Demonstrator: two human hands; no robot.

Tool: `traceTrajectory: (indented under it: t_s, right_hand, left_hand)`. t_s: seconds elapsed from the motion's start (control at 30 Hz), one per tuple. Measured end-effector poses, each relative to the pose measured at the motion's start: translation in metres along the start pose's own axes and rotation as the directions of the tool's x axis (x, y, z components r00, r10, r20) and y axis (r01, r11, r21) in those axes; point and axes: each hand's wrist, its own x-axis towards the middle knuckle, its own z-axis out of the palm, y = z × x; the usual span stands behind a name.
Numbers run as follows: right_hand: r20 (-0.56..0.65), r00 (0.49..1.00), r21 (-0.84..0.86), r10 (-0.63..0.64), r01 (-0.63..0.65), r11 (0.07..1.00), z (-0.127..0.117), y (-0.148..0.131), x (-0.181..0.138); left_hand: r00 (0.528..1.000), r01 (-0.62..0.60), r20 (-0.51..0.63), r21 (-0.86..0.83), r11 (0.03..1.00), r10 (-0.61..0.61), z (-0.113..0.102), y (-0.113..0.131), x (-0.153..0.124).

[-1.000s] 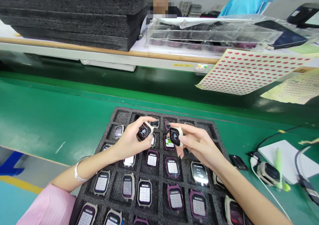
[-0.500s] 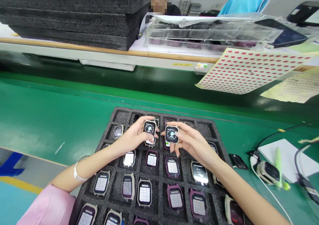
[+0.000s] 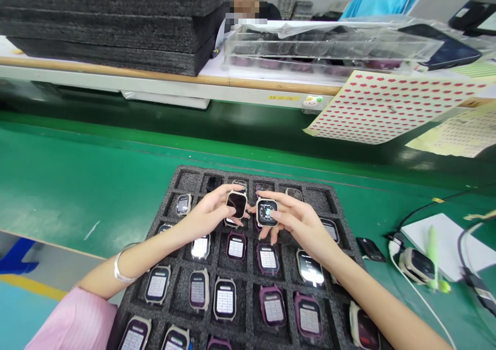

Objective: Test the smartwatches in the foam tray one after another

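My left hand (image 3: 207,215) grips a cream smartwatch body (image 3: 236,204) with a dark screen, face up. My right hand (image 3: 300,224) grips a second cream watch body (image 3: 266,211) whose screen is lit, and its thumb rests on the screen. Both watches hover side by side over the far rows of a black foam tray (image 3: 186,178). The tray's pockets hold several watch bodies, cream and purple, most with lit screens. A silver bracelet (image 3: 118,267) circles my left wrist.
The tray lies on a green conveyor belt (image 3: 77,185). To the right are a watch on a charging cable (image 3: 416,266), a white pad with a green pen (image 3: 433,257) and a small black part (image 3: 370,249). Behind stand stacked foam sheets (image 3: 108,25), clear trays (image 3: 329,48), red sticker sheets (image 3: 387,110) and other people.
Both hands turned their watches from tilted to face up and brought them closer together. The left watch's screen went from lit to dark. My right thumb moved onto its watch's screen.
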Motion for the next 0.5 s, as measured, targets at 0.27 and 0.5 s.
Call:
traceTrajectory:
  t_s: [0.27, 0.5]
  right_hand:
    - [-0.057, 0.998, -0.102, 0.001, -0.007, 0.995, 0.0019, -0.0019, 0.0001]
    - [0.043, 0.999, -0.197, 0.009, 0.000, 0.980, 0.0031, -0.0054, -0.0064]
  left_hand:
    - [1.000, 0.003, 0.023, 0.042, 0.999, -0.004, 0.0007, -0.0012, 0.0000]
    - [1.000, -0.023, -0.008, 0.123, 0.992, 0.025, -0.0030, -0.0095, 0.0024]
